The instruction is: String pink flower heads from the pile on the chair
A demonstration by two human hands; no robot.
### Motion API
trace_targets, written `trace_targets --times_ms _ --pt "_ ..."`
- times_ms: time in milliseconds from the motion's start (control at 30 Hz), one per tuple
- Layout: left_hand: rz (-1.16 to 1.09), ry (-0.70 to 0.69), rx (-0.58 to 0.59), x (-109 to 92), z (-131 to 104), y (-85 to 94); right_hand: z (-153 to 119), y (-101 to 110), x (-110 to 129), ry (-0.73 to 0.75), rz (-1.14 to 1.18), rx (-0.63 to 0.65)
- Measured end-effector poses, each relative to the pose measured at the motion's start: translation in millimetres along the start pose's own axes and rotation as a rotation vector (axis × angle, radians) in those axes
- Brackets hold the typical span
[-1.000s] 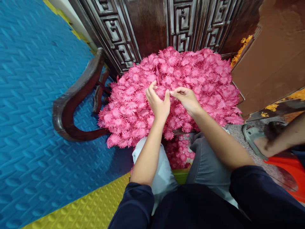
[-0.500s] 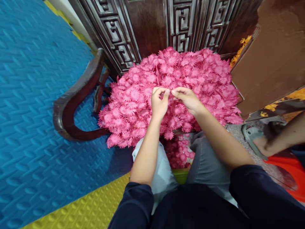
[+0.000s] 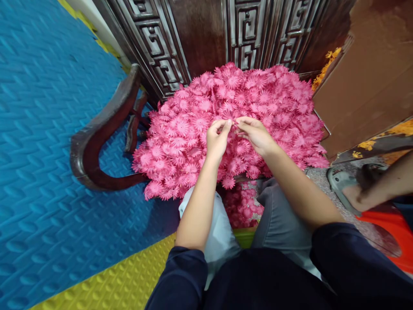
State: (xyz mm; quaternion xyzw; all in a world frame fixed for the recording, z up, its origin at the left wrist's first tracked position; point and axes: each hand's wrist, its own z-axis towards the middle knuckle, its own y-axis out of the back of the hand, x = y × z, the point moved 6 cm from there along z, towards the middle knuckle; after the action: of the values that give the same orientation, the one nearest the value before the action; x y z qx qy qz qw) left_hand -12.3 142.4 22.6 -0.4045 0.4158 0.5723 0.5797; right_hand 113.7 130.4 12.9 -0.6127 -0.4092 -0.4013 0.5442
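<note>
A large heap of pink artificial flowers (image 3: 180, 129) lies in front of me, piled against a carved wooden panel. Above the middle of the heap my left hand (image 3: 218, 137) and my right hand (image 3: 254, 132) meet, thumb and forefinger pinched on each. Between the fingertips is a darker pink flower (image 3: 229, 115), its petals fanned out on the far side. Both hands appear to hold this flower. The spot where the fingertips grip it is small and partly covered.
Dark carved wood (image 3: 203, 34) stands behind the heap. A curved wooden armrest (image 3: 87, 163) juts out at left over blue matting (image 3: 38, 129). At right are a brown cardboard sheet (image 3: 371, 77), orange flowers (image 3: 366, 145) and another person's sandalled foot (image 3: 350, 193). More pink flowers (image 3: 243, 204) lie between my knees.
The dark pink flower now shows spread above my fingertips, where before it was hardly visible. My hands have shifted slightly to the right, still close together.
</note>
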Motion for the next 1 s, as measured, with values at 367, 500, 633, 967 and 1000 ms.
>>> trace_targets --times_ms 367,500,633,967,1000 --pt "0.200 -0.101 -0.018 -14.0 -3.6 0.2 -0.5 3.3 7.9 0.068 -0.062 -0.061" --pt "0.180 0.003 -0.087 -10.4 -4.8 1.6 0.2 3.2 3.7 0.049 -0.099 -0.088" --pt "0.092 0.120 -0.123 -5.5 -6.4 2.1 -1.0 -3.5 1.3 0.076 -0.113 -0.055" --pt "-0.142 0.209 -0.004 4.3 -2.2 1.4 -1.2 2.1 4.7 0.025 -0.108 -0.112" --pt "-0.153 0.223 0.014 5.9 -1.7 0.8 -0.2 4.6 4.6 0.017 -0.113 -0.129"
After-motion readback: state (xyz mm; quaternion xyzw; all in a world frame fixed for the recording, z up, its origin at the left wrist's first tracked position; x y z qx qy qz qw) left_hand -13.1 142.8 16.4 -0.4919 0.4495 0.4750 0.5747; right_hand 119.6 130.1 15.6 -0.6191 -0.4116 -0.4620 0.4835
